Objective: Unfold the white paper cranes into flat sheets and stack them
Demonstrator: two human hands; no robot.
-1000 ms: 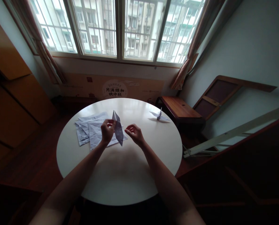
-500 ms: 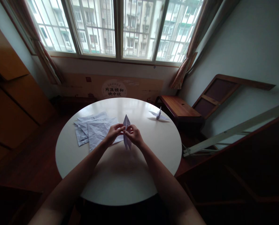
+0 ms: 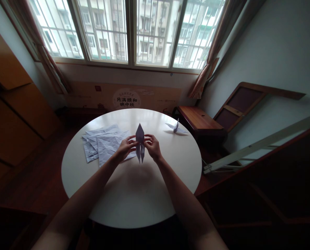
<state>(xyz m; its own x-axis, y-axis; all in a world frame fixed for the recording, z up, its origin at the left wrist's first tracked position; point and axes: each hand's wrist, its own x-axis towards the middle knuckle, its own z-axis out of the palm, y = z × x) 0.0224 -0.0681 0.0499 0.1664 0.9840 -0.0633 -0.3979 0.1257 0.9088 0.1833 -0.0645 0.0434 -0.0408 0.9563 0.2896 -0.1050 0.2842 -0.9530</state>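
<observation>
While both hands meet over the middle of the round white desk (image 3: 134, 198), a folded paper (image 3: 139, 132) hangs between them above the surface. The left hand (image 3: 125, 147) has its grip closed on the left side of the paper, thumb and fingertips pinching it. The right hand (image 3: 153, 147) pinches the right side the same way, its grip closed and its fingers bent. The single broad point of the paper faces the far edge of the desk, and two narrow points face the near edge. Creased sheets (image 3: 109, 147) overlap on the desk toward its left edge, just beside the left hand and partly hidden by it. Near the far right edge stands a paper bird (image 3: 176, 129), wings spread, well apart from the right hand.
</observation>
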